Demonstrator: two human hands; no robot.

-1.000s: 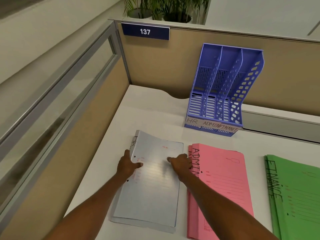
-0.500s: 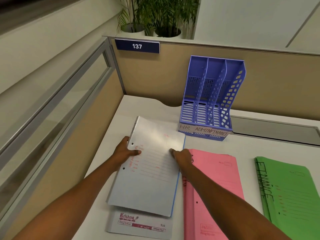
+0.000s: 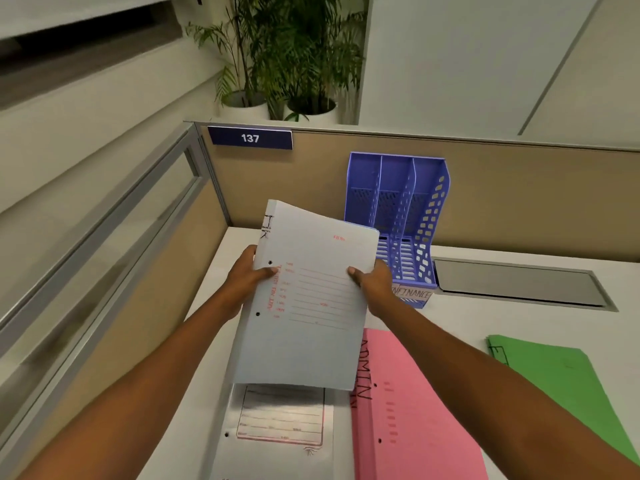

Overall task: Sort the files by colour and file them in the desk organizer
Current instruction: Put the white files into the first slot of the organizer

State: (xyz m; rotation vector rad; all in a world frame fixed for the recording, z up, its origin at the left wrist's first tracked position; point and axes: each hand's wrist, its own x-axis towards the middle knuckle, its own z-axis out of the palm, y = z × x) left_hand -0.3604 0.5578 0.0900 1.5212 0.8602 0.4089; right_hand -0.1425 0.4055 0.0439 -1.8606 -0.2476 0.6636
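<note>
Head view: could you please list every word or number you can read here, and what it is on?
"137": blue plate on the partition.
"HR", "Fill No.": held white file.
"ADMIN": pink file.
"FINANCE": label on the purple organizer.
Green file lettering and remaining red print: too blurred to read.

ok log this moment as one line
grey HR files: held above desk | left hand: grips left edge | right hand: grips right edge | organizer: no files seen | pink files, green files: on desk
</note>
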